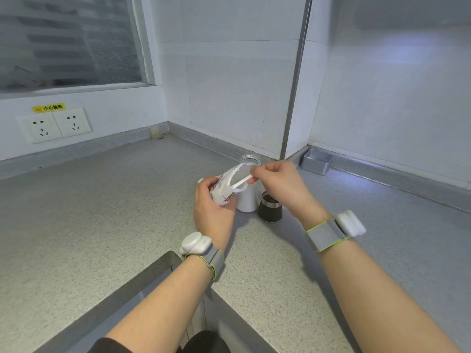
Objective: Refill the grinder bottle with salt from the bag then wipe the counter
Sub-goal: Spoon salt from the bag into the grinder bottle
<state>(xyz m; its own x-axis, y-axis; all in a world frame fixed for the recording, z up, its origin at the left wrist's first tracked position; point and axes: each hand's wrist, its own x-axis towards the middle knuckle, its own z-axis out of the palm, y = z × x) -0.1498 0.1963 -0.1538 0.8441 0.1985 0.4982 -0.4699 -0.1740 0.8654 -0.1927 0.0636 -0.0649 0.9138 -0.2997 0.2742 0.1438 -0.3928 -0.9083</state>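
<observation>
L hand (pixel 214 212) fingers grip the salt bag (pixel 224 191) low, R hand (pixel 279 186) fingers pinch its top edge, right by the uncapped bottle (pixel 246 201), dark cap (pixel 270 208) beside it on the surface (pixel 102 200).

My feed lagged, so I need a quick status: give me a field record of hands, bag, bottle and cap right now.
left hand: grips the lower body of the salt bag
right hand: pinches the bag's open top edge
salt bag: held above the counter, tilted, mouth toward the bottle
grinder bottle: upright, uncapped, white salt inside
grinder cap: on the counter, right of the bottle
pouring: no stream visible
metal tray: far corner
</observation>
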